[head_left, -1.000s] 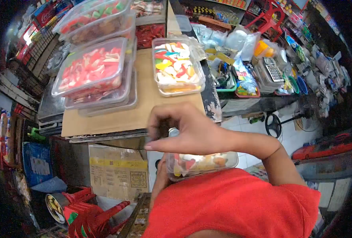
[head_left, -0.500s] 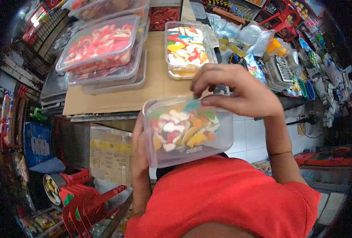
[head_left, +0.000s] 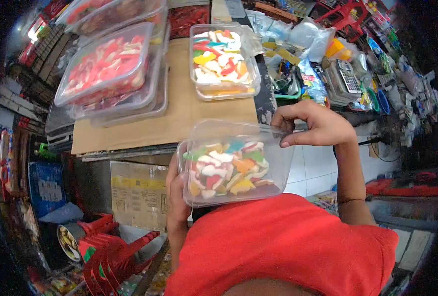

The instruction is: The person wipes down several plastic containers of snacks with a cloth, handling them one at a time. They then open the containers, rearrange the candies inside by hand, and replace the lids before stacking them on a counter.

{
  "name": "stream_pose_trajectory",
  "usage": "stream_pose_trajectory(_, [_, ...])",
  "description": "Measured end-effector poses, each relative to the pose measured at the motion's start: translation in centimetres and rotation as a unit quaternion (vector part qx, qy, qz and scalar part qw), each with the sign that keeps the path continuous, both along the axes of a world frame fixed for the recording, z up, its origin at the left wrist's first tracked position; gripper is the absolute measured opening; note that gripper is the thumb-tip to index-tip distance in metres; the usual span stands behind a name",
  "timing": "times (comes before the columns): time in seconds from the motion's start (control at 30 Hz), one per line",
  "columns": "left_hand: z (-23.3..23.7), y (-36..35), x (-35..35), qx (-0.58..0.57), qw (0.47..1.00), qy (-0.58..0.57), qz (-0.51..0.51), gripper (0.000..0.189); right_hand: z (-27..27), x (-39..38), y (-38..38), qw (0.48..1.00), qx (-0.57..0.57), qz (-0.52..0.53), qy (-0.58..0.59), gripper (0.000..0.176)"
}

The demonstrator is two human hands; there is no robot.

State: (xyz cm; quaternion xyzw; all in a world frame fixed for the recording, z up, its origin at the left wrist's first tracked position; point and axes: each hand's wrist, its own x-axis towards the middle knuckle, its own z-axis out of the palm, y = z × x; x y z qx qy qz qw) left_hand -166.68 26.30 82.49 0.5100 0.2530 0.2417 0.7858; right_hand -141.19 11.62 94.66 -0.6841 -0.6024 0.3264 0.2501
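Observation:
A clear plastic tub of mixed coloured gummy candies is held in front of my body. My left hand is closed around its left side, with the fingertips hidden beneath. Between the thumb and fingers of my right hand is the right corner of a clear lid. The lid lies tilted over the tub, its back edge above the tub's rim. Past the tub, another container of gummies rests on the cardboard-covered table.
Stacked tubs of red and white candies stand at the table's left. A calculator and plastic bags crowd the right side. Red plastic chairs and a cardboard box are at lower left.
My right hand has moved right and slightly down, from above the tub's back edge to the lid's corner. The lid now shows raised at the back. The view has shifted slightly.

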Motion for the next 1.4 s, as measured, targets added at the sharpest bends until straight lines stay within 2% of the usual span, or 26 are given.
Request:
stream_pose_trajectory(0.07, [-0.5, 0.3, -0.2, 0.021, 0.998, 0.064, -0.018, 0.064, -0.5, -0.1, -0.8, 0.994, 0.02, -0.04, 0.1, 0.027])
stream_pose_trajectory(0.1, [-0.7, 0.2, 0.3, -0.001, 1.0, -0.02, -0.016, 0.064, -0.6, -0.1, -1.2, 0.986, 0.04, -0.038, 0.159, 0.025])
stream_pose_trajectory(0.13, [-0.5, 0.0, 0.6, -0.002, 1.0, -0.02, -0.019, 0.064, -0.2, -0.2, -1.6, 0.986, 0.04, -0.041, 0.159, 0.025])
stream_pose_trajectory(0.2, [0.1, -0.1, 1.2, -0.078, 0.996, -0.053, 0.003, 0.064, 0.9, -0.2, -2.2, 0.981, 0.059, -0.046, 0.18, 0.024])
stream_pose_trajectory(0.23, [0.1, 0.0, 1.5, -0.078, 0.996, -0.054, -0.003, 0.064, 0.8, 0.0, -2.5, 0.972, 0.127, -0.068, 0.185, 0.021])
stream_pose_trajectory(0.3, [-0.4, 0.4, 1.9, -0.077, 0.997, 0.015, 0.023, 0.068, 0.9, 1.1, -2.9, 0.948, 0.196, -0.113, 0.222, 0.022])
stream_pose_trajectory(0.33, [-1.4, 0.6, 1.8, -0.076, 0.997, 0.011, 0.021, 0.068, 0.9, 1.8, -3.0, 0.937, 0.231, -0.129, 0.229, 0.022])
stream_pose_trajectory(0.4, [-3.8, 0.7, 1.6, -0.072, 0.995, -0.068, 0.032, 0.072, 1.0, 2.9, -2.7, 0.93, 0.25, -0.123, 0.24, 0.022])
stream_pose_trajectory(0.43, [1.9, -0.6, 2.4, -0.031, 0.995, -0.089, 0.033, 0.076, 0.8, 3.5, -2.3, 0.922, 0.276, -0.094, 0.253, 0.021])
stream_pose_trajectory(0.53, [1.8, -0.9, 2.9, -0.029, 0.988, -0.112, 0.106, 0.077, 0.2, 4.3, -0.8, 0.906, 0.312, -0.032, 0.283, 0.02])
stream_pose_trajectory(0.63, [1.7, -0.9, 2.6, -0.032, 0.985, -0.105, 0.131, 0.077, -0.9, 6.0, 0.4, 0.895, 0.287, 0.123, 0.319, 0.013])
stream_pose_trajectory(0.67, [1.6, -1.0, 2.3, -0.026, 0.985, -0.094, 0.143, 0.076, -1.4, 7.1, 0.6, 0.893, 0.283, 0.127, 0.325, 0.013])
stream_pose_trajectory(0.73, [1.6, -1.2, 1.9, -0.034, 0.981, -0.111, 0.155, 0.073, -2.4, 9.0, 0.5, 0.871, 0.344, 0.133, 0.324, 0.012])
stream_pose_trajectory(0.8, [0.9, -1.2, 1.6, -0.023, 0.981, -0.112, 0.154, 0.071, -3.2, 10.7, -0.2, 0.817, 0.418, 0.028, 0.396, 0.015])
stream_pose_trajectory(0.87, [0.6, -1.3, 1.2, -0.018, 0.98, -0.121, 0.156, 0.069, -2.4, 13.3, -1.0, 0.789, 0.462, -0.165, 0.369, 0.023])
stream_pose_trajectory(0.93, [0.5, -1.5, 1.2, 0.005, 0.982, -0.115, 0.153, 0.068, -0.6, 15.4, 0.0, 0.772, 0.477, -0.289, 0.306, 0.024])
stream_pose_trajectory(0.97, [0.5, -1.6, 1.1, -0.022, 0.979, -0.13, 0.153, 0.067, -0.4, 16.0, 1.4, 0.747, 0.508, -0.34, 0.263, 0.03])
stream_pose_trajectory(1.0, [0.7, -1.7, 0.9, -0.019, 0.979, -0.135, 0.155, 0.067, -0.3, 16.5, 3.1, 0.714, 0.543, -0.383, 0.219, 0.029])
stream_pose_trajectory(1.07, [1.3, -2.1, 0.6, -0.041, 0.977, -0.148, 0.145, 0.067, -0.5, 18.4, 7.1, 0.691, 0.571, -0.432, 0.098, 0.023])
stream_pose_trajectory(1.13, [1.3, -2.7, 0.2, -0.056, 0.974, -0.152, 0.156, 0.068, -1.7, 20.3, 12.1, 0.641, 0.613, -0.447, -0.117, 0.021])
stream_pose_trajectory(1.2, [1.1, -3.4, -0.3, -0.07, 0.969, -0.156, 0.18, 0.072, -2.9, 20.8, 16.8, 0.641, 0.582, -0.398, -0.302, 0.026])
stream_pose_trajectory(1.27, [0.7, -4.0, -0.8, -0.088, 0.962, -0.174, 0.192, 0.074, -5.9, 22.1, 21.0, 0.722, 0.5, -0.324, -0.352, 0.032])
stream_pose_trajectory(1.33, [0.7, -4.4, -1.2, -0.105, 0.954, -0.193, 0.206, 0.076, -7.0, 20.7, 22.5, 0.835, 0.375, -0.238, -0.325, 0.034])
stream_pose_trajectory(1.37, [0.8, -4.6, -1.3, -0.113, 0.951, -0.195, 0.212, 0.076, -7.2, 20.4, 22.7, 0.836, 0.376, -0.234, -0.323, 0.034])
stream_pose_trajectory(1.4, [0.9, -4.8, -1.6, -0.121, 0.948, -0.196, 0.218, 0.076, -7.2, 19.9, 22.7, 0.871, 0.327, -0.23, -0.286, 0.034])
